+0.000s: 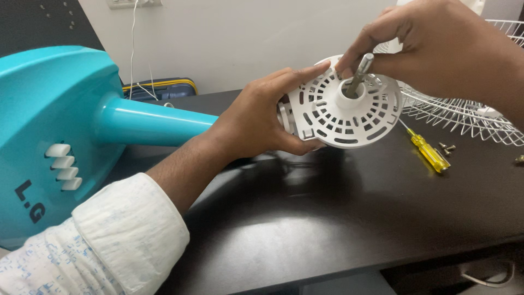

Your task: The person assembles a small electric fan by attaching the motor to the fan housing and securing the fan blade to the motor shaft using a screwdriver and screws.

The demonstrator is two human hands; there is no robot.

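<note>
Hands (256,123) grip motor housing (344,112) (above table edge).

A home desk turned repair bench for a table fan.

A dark wooden desk (338,218) stands against a plain white wall (245,38), with a wall socket (134,3) and hanging cable at 11 o'clock. A teal fan stand (60,125) lies at 9 o'clock; a wire fan guard (464,114), yellow screwdriver (430,154) and loose screws (447,147) sit at 3 o'clock.
</note>
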